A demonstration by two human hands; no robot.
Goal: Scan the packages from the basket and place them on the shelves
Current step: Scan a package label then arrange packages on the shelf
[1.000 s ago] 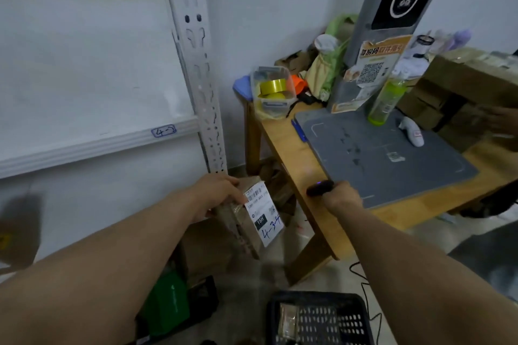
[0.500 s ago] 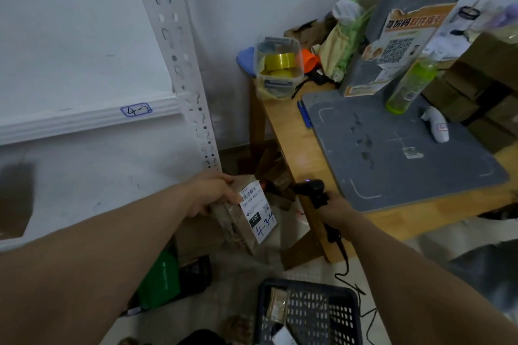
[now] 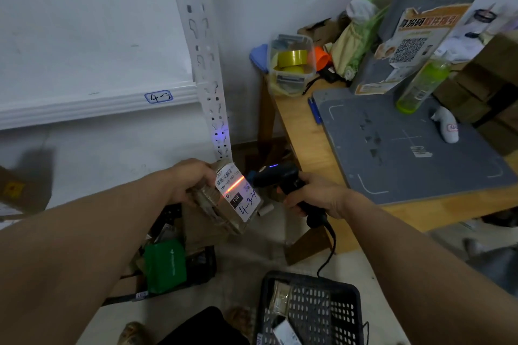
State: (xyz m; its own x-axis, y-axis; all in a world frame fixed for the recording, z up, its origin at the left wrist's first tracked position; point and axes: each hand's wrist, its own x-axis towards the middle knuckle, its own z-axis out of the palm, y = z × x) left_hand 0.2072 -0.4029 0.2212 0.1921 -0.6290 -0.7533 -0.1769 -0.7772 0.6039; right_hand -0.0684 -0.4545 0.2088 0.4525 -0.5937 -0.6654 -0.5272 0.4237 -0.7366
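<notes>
My left hand (image 3: 187, 179) grips a small brown package (image 3: 224, 204) with a white label marked "4-3" facing right. My right hand (image 3: 316, 194) holds a black corded barcode scanner (image 3: 283, 176) by its handle, pointed at the label from a short distance. A red scan line lies across the label's barcode. Below, at the bottom edge, a black plastic basket (image 3: 330, 314) holds a few small packages. The white shelf (image 3: 92, 106), tagged "4-2", runs along the left, with its perforated upright post (image 3: 207, 70) just behind the package.
A wooden table (image 3: 297, 131) stands on the right with a grey scanning pad, a green bottle (image 3: 420, 84), a tub of tape rolls (image 3: 291, 64) and cardboard boxes. A green bag (image 3: 165, 266) and dark items lie on the floor under the shelf.
My right hand brought the scanner from the table edge up to the package, and the red scan line now shines on the label. The view has tilted down and left.
</notes>
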